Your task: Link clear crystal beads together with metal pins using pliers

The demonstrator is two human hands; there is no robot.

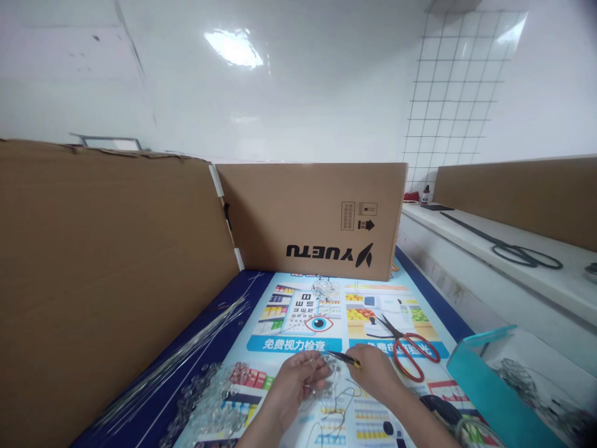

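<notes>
My left hand (301, 376) is closed, pinching a small piece of clear beads on wire (332, 367). Loose wire ends trail from it over the printed table cover. Wrapped in my right hand (375, 373) is a pair of pliers (344, 358) with dark pointed jaws and a bit of yellow on the handle. The jaw tips point left and meet the beaded piece near my left fingertips; whether they grip the wire is too small to tell. Red-handled scissors (408, 348) lie just beyond my right hand, blades apart.
Clear loose beads (209, 404) spread at the left, beside a bundle of straight wires (186, 358). A wire-and-bead piece (323, 287) lies farther back. At right stands a teal box (497, 386) holding wire pieces. Cardboard panels (308, 218) wall the back and left. Black scissors (522, 252) rest on a white ledge.
</notes>
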